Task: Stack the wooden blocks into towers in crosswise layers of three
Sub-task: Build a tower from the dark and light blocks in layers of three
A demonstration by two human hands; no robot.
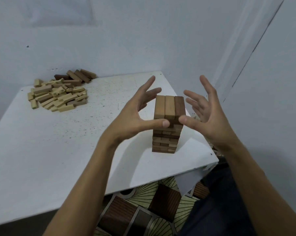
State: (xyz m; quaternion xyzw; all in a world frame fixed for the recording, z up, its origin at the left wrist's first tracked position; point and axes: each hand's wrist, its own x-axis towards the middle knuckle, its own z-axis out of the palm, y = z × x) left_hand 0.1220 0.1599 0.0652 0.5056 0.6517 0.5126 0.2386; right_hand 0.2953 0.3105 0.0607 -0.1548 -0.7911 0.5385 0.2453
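The tower (166, 138) stands near the right front corner of the white counter (67, 142). Its top layer (169, 106) is three blocks side by side, two pale and one darker at the right. The left hand (137, 113) and right hand (206, 113) flank that top, both spread wide with straight fingers and holding nothing. The fingers stand clear of the side faces. The two thumbs (164, 123) point inward across the front just under the top layer, and whether they touch the wood cannot be told.

The step in hand looks like squaring up the upper layers. To do it well, the person should bring both palms in together, flat and level, so that each side's push is met by the other. A one-sided nudge could slide a layer or tip the column. Light pressure is enough, since the blocks merely rest on one another. The lower layers look slightly uneven at the front, so a gentle press there would help too.

Further blocks lie in the loose pile (58, 94) at the far left of the counter, well apart from the tower.
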